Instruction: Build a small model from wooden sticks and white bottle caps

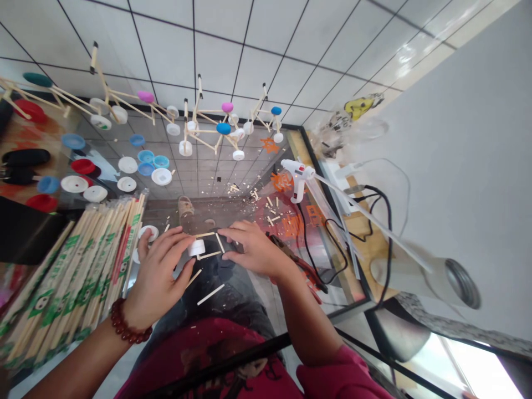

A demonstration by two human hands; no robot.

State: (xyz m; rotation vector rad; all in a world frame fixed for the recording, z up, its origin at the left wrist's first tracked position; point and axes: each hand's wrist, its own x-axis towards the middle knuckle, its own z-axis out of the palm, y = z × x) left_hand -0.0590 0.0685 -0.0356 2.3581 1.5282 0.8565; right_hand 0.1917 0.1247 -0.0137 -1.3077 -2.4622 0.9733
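Observation:
My left hand [160, 271] pinches a white bottle cap [196, 247] that is joined to thin wooden sticks [210, 244] on the glass table [233, 205]. A red bead bracelet sits on that wrist. My right hand [253, 246] lies just right of the cap, fingers curled and pressing on the stick frame. Two loose sticks [210, 294] lie on the glass nearer me, below the hands.
Packs of wrapped chopsticks [78, 271] fill the left. Loose coloured and white caps [124, 166] lie further back, with finished stick-and-cap models [216, 130] behind. A white glue gun [296, 176] with black cord stands right; a metal flask [432, 277] lies far right. Wood offcuts litter the middle.

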